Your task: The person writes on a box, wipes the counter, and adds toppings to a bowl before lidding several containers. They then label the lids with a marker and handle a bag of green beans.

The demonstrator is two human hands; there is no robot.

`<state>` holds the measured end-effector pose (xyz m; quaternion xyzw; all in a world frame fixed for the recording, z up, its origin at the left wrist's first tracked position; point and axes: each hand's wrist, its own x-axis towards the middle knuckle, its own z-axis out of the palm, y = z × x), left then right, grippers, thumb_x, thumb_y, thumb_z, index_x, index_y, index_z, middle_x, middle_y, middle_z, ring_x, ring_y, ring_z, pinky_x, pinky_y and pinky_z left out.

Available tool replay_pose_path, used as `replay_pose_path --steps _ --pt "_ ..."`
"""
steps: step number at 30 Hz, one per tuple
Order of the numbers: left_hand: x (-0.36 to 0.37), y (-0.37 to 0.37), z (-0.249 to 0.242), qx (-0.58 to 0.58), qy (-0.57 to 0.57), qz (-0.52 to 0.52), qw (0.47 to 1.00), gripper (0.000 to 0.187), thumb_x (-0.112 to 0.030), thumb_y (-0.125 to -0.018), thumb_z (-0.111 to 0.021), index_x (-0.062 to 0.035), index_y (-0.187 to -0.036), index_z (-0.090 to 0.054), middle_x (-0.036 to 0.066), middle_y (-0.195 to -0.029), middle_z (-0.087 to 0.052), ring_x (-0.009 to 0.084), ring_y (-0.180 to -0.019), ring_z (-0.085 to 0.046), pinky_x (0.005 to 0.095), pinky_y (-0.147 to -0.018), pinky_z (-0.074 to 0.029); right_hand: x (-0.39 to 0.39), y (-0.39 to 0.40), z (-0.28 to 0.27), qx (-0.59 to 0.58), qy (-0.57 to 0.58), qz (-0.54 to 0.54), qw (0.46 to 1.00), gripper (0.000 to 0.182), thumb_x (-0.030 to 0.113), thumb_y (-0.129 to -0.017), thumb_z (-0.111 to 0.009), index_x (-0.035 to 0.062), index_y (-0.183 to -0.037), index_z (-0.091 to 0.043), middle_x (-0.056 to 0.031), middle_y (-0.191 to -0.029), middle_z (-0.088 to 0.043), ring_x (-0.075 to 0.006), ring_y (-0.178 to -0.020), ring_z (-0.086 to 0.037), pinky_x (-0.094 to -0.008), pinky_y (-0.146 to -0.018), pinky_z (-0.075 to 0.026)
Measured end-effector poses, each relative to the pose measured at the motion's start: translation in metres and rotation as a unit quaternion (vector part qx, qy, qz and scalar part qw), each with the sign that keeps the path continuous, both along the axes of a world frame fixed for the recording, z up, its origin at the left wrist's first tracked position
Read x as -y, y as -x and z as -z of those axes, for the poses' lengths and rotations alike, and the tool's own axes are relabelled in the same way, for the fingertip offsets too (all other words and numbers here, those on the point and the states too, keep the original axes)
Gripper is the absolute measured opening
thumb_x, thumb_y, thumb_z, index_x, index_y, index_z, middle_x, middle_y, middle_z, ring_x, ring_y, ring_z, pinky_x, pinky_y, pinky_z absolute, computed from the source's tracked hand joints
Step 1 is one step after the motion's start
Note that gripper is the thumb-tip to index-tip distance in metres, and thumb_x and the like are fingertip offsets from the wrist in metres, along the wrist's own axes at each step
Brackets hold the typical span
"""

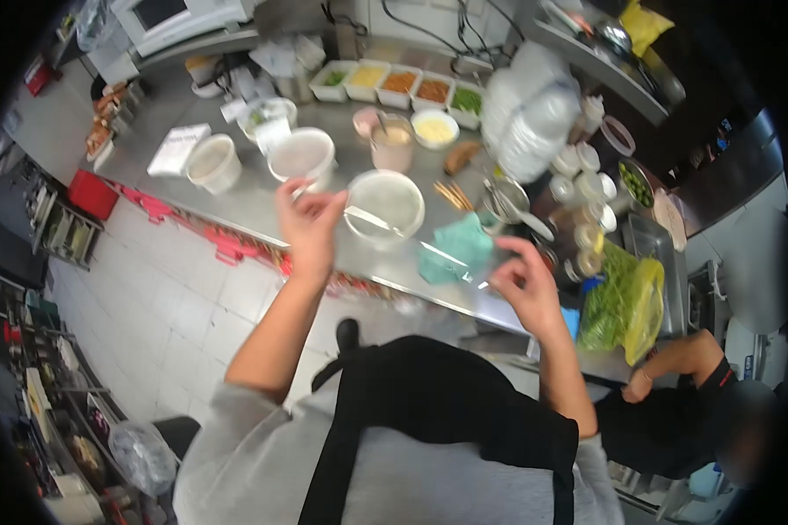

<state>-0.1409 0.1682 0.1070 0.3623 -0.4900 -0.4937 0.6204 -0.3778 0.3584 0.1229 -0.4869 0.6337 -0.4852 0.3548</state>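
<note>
Between my two hands stretches a long, thin clear plastic wrapper (446,258) with a white strip at its left end; I cannot make out what, if anything, is inside. My left hand (311,219) pinches the white end, thumb and finger together. At the other end my right hand (528,282) grips the clear part, its fingers curled. Just below and behind the wrapper, a round white tub (383,197) stands on the steel counter. A teal cloth (451,245) lies behind the clear end, close to my right hand.
More lidded tubs (301,156) stand to the left by a white box (179,149). Trays of chopped food (399,85) line the back. Bottles and jars (578,210) and bagged greens (617,302) crowd the right. Another person's arm (678,359) reaches in at the lower right.
</note>
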Motion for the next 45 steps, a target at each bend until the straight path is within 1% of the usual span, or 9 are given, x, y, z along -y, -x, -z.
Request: replay_pose_path --steps 5,15,21,29,32,36,39,43,45 --pt "0.103 -0.112 0.044 -0.013 0.019 -0.124 0.992 0.049 -0.001 -0.078 -0.069 -0.0064 -0.115 -0.038 0.004 -0.073 -0.055 0.0103 -0.069 -0.055 0.0223 -0.069 -0.045 0.213 -0.069 -0.046 -0.452 0.07 -0.074 0.886 0.044 0.006 -0.077 -0.061 0.013 -0.118 -0.049 -0.0088 -0.081 -0.063 -0.0268 -0.076 -0.061 -0.0353 -0.071 -0.046" --pt "0.205 -0.119 0.118 0.259 -0.014 -0.145 0.955 0.043 -0.005 -0.079 -0.065 -0.0058 -0.115 -0.042 0.004 -0.065 -0.052 0.0159 -0.059 -0.052 0.0309 -0.06 -0.044 0.437 -0.113 0.023 -0.633 -0.215 -0.116 0.735 0.042 0.01 -0.071 -0.066 0.0108 -0.112 -0.055 -0.012 -0.094 -0.066 -0.0263 -0.096 -0.06 -0.0442 -0.079 -0.045" --pt "0.222 -0.109 0.123 0.316 -0.025 -0.069 0.946 0.045 -0.003 -0.077 -0.061 -0.0083 -0.118 -0.044 0.004 -0.072 -0.053 0.0204 -0.069 -0.055 0.0359 -0.071 -0.043 0.465 -0.087 0.072 -0.381 -0.235 -0.284 0.848 0.053 0.016 -0.051 -0.083 0.0053 -0.099 -0.063 -0.0121 -0.079 -0.067 -0.0217 -0.064 -0.064 -0.0364 -0.05 -0.048" --pt "0.24 -0.111 0.138 0.483 0.157 -0.095 0.856 0.04 -0.004 -0.083 -0.052 -0.007 -0.123 -0.044 0.01 -0.109 -0.051 0.0261 -0.101 -0.05 0.0402 -0.092 -0.035 0.44 -0.098 0.115 -0.262 -0.277 -0.108 0.918 0.038 0.009 -0.066 -0.071 0.0049 -0.101 -0.055 -0.0116 -0.074 -0.063 -0.0201 -0.058 -0.061 -0.0355 -0.048 -0.047" --pt "0.239 -0.117 0.166 -0.023 -0.088 0.111 0.99 0.039 -0.022 -0.096 -0.045 -0.0055 -0.13 -0.038 0.01 -0.127 -0.047 0.0243 -0.123 -0.039 0.0425 -0.104 -0.028 0.427 -0.113 0.122 -0.115 -0.241 -0.009 0.964 0.023 0.015 -0.083 -0.056 0.0053 -0.105 -0.052 -0.0119 -0.082 -0.065 -0.0231 -0.066 -0.062 -0.039 -0.056 -0.05" --pt "0.197 -0.1 0.111 -0.101 -0.133 0.321 0.932 0.052 -0.037 -0.1 -0.027 -0.0068 -0.142 -0.023 0.009 -0.145 -0.03 0.0217 -0.134 -0.025 0.0387 -0.112 -0.016 0.409 -0.133 0.144 0.434 -0.081 0.003 0.897 0.041 0.031 -0.09 -0.055 0.0058 -0.121 -0.048 -0.0128 -0.106 -0.061 -0.0238 -0.094 -0.06 -0.0391 -0.081 -0.05" --pt "0.214 -0.103 0.116 -0.074 -0.157 0.388 0.905 0.06 -0.043 -0.099 -0.027 -0.0057 -0.145 -0.016 0.01 -0.149 -0.022 0.0215 -0.137 -0.019 0.0376 -0.113 -0.012 0.401 -0.154 0.111 0.353 -0.067 0.121 0.925 0.055 0.036 -0.088 -0.057 0.0035 -0.129 -0.041 -0.0155 -0.125 -0.051 -0.0268 -0.116 -0.048 -0.0424 -0.099 -0.038" --pt "0.247 -0.134 0.065 0.316 0.159 0.125 0.927 0.066 -0.027 -0.094 -0.048 0.0013 -0.144 -0.015 0.017 -0.151 -0.015 0.0288 -0.14 -0.01 0.0383 -0.114 -0.005 0.374 -0.167 0.081 -0.27 0.104 0.302 0.908 0.05 0.024 -0.08 -0.064 0.0076 -0.124 -0.047 -0.0148 -0.122 -0.052 -0.0319 -0.113 -0.049 -0.0418 -0.094 -0.04" --pt "0.289 -0.166 0.029 0.434 0.334 -0.058 0.835 0.065 -0.019 -0.087 -0.056 0.0003 -0.141 -0.026 0.02 -0.146 -0.028 0.0349 -0.137 -0.021 0.0409 -0.112 -0.015 0.336 -0.177 0.033 -0.263 0.169 0.059 0.948 0.04 0.016 -0.07 -0.063 0.0102 -0.109 -0.06 -0.0125 -0.118 -0.055 -0.0337 -0.11 -0.05 -0.0457 -0.092 -0.041"
